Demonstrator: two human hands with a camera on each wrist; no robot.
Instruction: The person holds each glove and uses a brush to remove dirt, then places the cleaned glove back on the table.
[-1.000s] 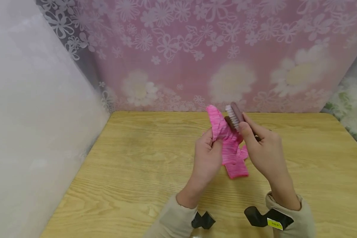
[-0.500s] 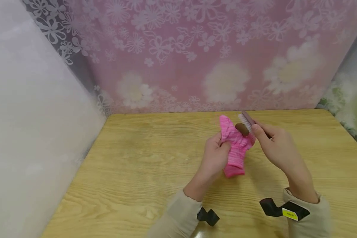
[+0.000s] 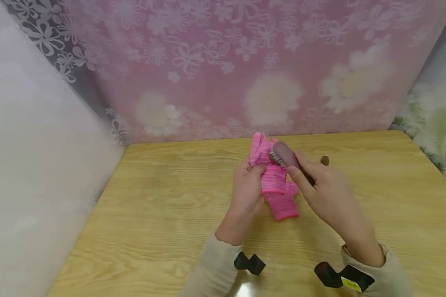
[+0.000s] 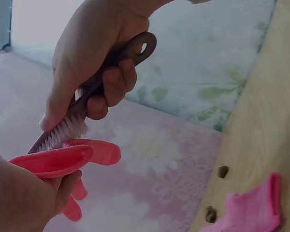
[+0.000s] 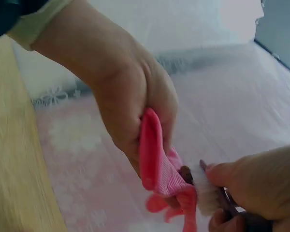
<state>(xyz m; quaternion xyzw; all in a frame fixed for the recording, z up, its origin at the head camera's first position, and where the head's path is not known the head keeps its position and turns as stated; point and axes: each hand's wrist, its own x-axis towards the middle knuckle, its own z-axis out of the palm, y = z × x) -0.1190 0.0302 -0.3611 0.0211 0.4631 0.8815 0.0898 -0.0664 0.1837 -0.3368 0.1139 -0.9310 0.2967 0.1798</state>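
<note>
My left hand [image 3: 247, 183] pinches a pink knit glove [image 3: 274, 177] near its cuff and holds it up over the table. In my right hand [image 3: 328, 194] is a scrubbing brush [image 3: 285, 153] with a mauve handle and white bristles. Its bristles lie against the glove's fabric in the head view. The right wrist view shows a small brown clump [image 5: 185, 173] between glove and bristles [image 5: 205, 193]. The brush handle's looped end [image 4: 146, 47] sticks out behind my right fingers. A second pink glove [image 3: 284, 206] lies on the table below, partly hidden by the held one.
A brown lump [image 3: 324, 160] rests on the wooden table [image 3: 163, 214] beyond my right hand; the left wrist view shows another dark lump [image 4: 210, 214] by the lying glove. A pink flowered sheet [image 3: 215, 82] hangs at the table's back edge, a white one [image 3: 41, 156] at left.
The brush has swung from the glove's right edge onto its face, and both hands have shifted left in view. The large brown lump seen on the glove earlier no longer shows there in the head view.
</note>
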